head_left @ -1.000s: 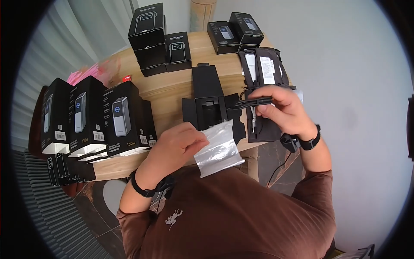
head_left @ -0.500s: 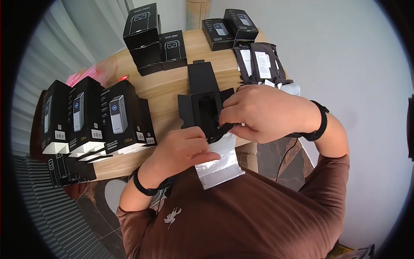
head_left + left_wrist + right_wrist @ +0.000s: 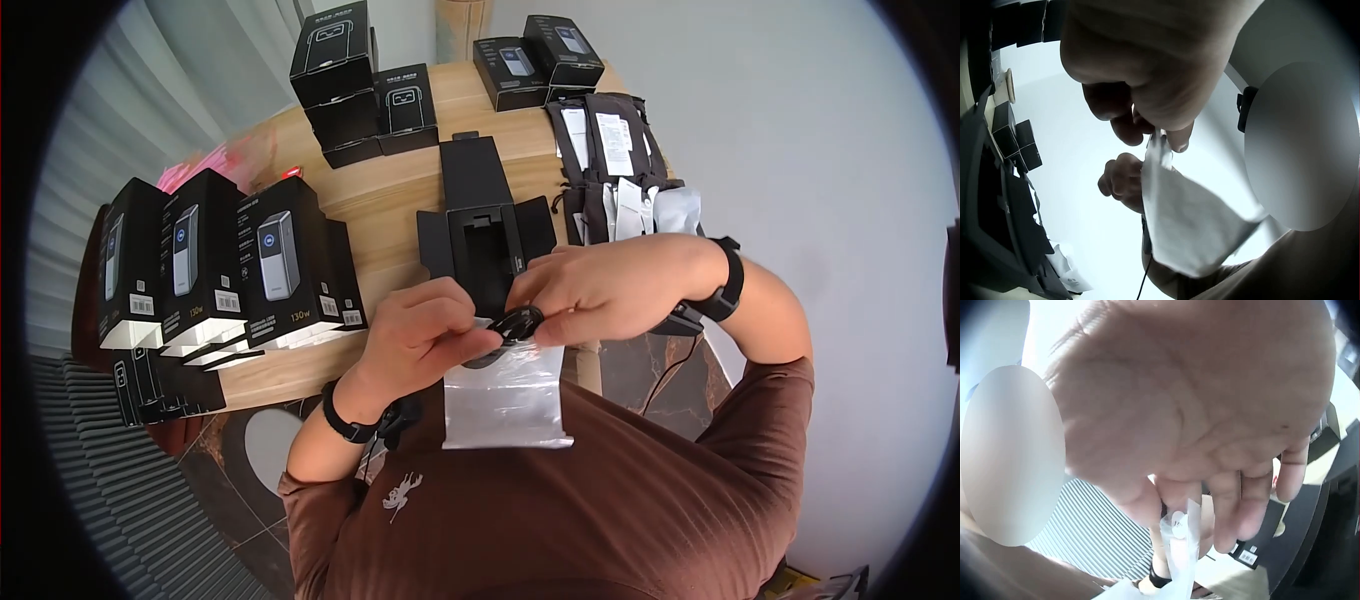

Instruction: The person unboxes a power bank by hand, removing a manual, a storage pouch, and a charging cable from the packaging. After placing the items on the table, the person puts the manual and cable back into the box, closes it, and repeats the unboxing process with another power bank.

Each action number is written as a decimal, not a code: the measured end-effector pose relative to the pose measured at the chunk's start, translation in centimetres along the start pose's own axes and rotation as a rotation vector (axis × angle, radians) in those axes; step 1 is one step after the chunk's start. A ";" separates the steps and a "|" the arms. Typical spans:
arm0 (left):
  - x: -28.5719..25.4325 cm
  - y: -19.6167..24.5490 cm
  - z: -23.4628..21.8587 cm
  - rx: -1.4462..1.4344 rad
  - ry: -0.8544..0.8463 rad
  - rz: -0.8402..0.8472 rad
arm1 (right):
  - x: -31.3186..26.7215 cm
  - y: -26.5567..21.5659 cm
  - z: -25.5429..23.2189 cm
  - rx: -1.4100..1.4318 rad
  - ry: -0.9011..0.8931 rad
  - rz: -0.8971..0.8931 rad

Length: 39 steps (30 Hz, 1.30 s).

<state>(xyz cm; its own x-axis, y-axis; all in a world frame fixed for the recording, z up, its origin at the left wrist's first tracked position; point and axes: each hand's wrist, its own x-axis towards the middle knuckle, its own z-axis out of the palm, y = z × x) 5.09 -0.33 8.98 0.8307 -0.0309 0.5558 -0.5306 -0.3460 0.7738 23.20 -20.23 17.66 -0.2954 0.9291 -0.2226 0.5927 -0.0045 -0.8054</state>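
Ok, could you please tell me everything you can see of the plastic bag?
The plastic bag looks thin and translucent, whitish and shiny, with creases and a straight band along its lower edge. It hangs before the brown shirt, its lower part flat. Its upper end is at the fingers of the left hand and right hand, where a coiled black cable overlaps it; how far in that goes is unclear. A small round label shows on it.
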 end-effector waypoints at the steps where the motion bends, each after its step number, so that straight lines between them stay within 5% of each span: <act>1: 0.0 0.0 0.0 -0.016 0.000 -0.010 | 0.3 0.1 -0.1 0.089 -0.037 0.040; 3: 0.1 0.2 0.1 -0.069 -0.025 -0.017 | 0.4 -0.1 -0.1 0.126 -0.080 0.121; 6: 0.2 -0.1 -0.3 -0.112 -0.044 -0.032 | -0.2 -1.3 -0.6 -0.044 0.083 0.070; 9: 0.3 -0.2 -1.0 -0.113 -0.061 -0.042 | -0.2 -4.0 -1.9 0.106 0.243 0.316; 12: 0.5 -0.3 -1.0 -0.118 -0.029 -0.055 | -0.2 -3.0 -1.1 0.016 0.426 0.000; 13: 0.5 -0.5 -0.9 -0.124 -0.008 -0.063 | 0.1 -2.5 -0.8 -0.122 0.392 -0.157; 17: -0.3 -1.8 -0.7 -0.201 0.085 -0.067 | 0.6 -1.3 0.3 -0.334 0.388 -0.157; 20: -0.2 -1.8 -0.3 -0.195 0.110 0.006 | 0.5 -2.2 -0.5 -0.093 0.232 0.029; 25: 0.9 -0.7 0.3 -0.160 0.118 0.098 | 1.5 -2.2 -0.3 -0.097 0.072 0.114; 28: 0.8 -1.1 -1.0 -0.052 -0.053 0.135 | 2.2 -2.6 0.3 -0.070 0.109 0.133; 33: 1.0 -1.5 0.3 -0.486 0.320 -0.080 | 0.0 -3.9 -1.2 -0.384 0.576 -0.046; 36: -0.3 -3.4 -1.0 -0.566 0.363 -0.109 | -0.8 -4.9 -2.5 -0.682 0.632 -0.033; 39: -0.4 -3.4 -0.7 -0.472 0.338 -0.240 | -0.7 -4.4 -1.3 -0.661 0.548 0.044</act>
<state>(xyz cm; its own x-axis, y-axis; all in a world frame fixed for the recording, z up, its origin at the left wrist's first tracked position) 6.44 1.49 6.36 0.8776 0.3213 0.3559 -0.4176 0.1473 0.8966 21.81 -20.36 22.09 0.0408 0.9815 0.1873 0.9602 0.0133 -0.2790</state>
